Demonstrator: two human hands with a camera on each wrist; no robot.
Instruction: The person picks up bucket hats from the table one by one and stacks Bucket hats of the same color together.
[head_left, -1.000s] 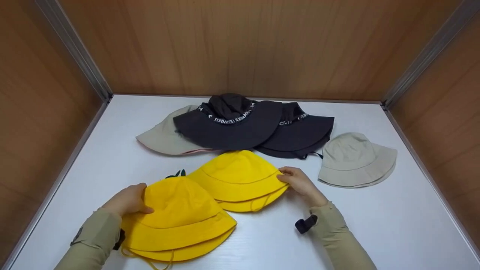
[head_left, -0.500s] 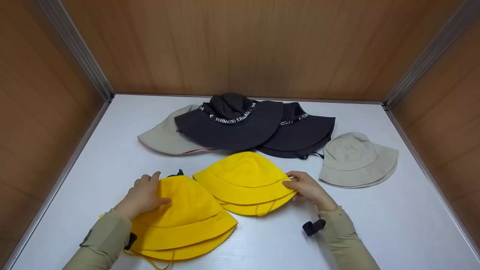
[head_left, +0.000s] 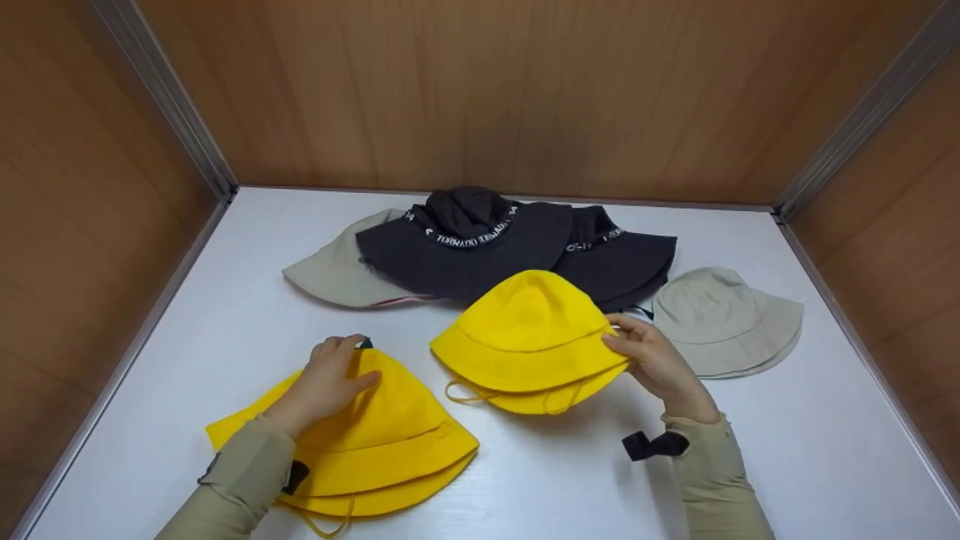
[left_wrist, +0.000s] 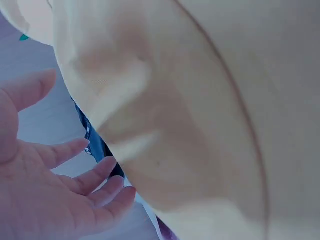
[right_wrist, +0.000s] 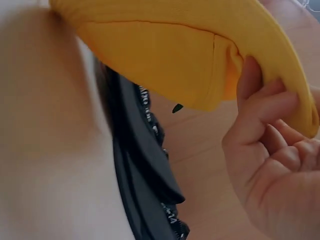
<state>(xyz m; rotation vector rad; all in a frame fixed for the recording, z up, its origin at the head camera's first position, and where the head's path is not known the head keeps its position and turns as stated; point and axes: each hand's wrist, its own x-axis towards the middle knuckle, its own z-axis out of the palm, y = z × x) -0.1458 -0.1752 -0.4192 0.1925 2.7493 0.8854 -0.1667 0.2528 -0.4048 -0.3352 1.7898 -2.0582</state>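
Observation:
A yellow bucket hat [head_left: 525,322] is raised over the table, its brim's right edge pinched by my right hand [head_left: 656,364]. A thin yellow cord dangles under its brim. The right wrist view shows the thumb and fingers [right_wrist: 260,117] on either side of that brim. Nearer to me lies a second yellow bucket hat [head_left: 397,420], creased at the crown. My left hand [head_left: 322,386] is beside this crown, and its fingers [left_wrist: 97,175], loosely extended, reach to the cloth's edge in the left wrist view. A small dark green piece [head_left: 366,343] shows behind the crown.
Two dark wide-brimmed hats [head_left: 465,262] with white lettering overlap at the back, partly behind the raised hat. A beige hat [head_left: 341,270] lies under their left side; another beige hat [head_left: 724,322] lies at right. Wooden panels [head_left: 510,97] enclose the white table [head_left: 187,330].
My right hand has lifted its yellow hat and carried it right, apart from the nearer hat. My left hand has slid right and farther back along the nearer hat's crown.

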